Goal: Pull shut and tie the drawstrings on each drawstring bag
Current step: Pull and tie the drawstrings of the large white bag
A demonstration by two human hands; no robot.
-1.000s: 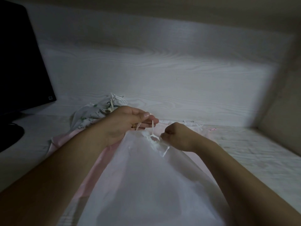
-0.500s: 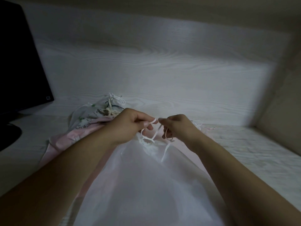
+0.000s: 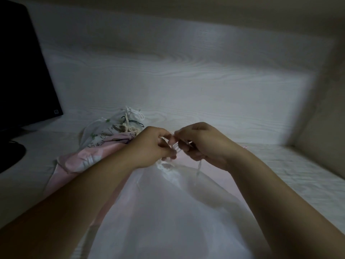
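At frame centre, left hand [image 3: 151, 146] and right hand [image 3: 201, 144] each pinch the white bag's [image 3: 168, 221] drawstring [image 3: 198, 169]; draw the knot snug against the gathered mouth.

The nearest drawstring bag [image 3: 168, 221] is plain translucent white with no print, and the drawstrings [image 3: 198, 170] at its gathered mouth are white too. Under it lies a pale pink bag [image 3: 82, 161] with faint white shapes on it, and behind that a white printed bag [image 3: 99, 133] carries small green and dark line drawings, with white and cream cords bunched at its top. The bench [image 3: 308, 176] and the back panel [image 3: 186, 86] show a whitish wood-grain pattern, the side wall [image 3: 328, 128] is beige, and the monitor [image 3: 22, 71] at the left is black.
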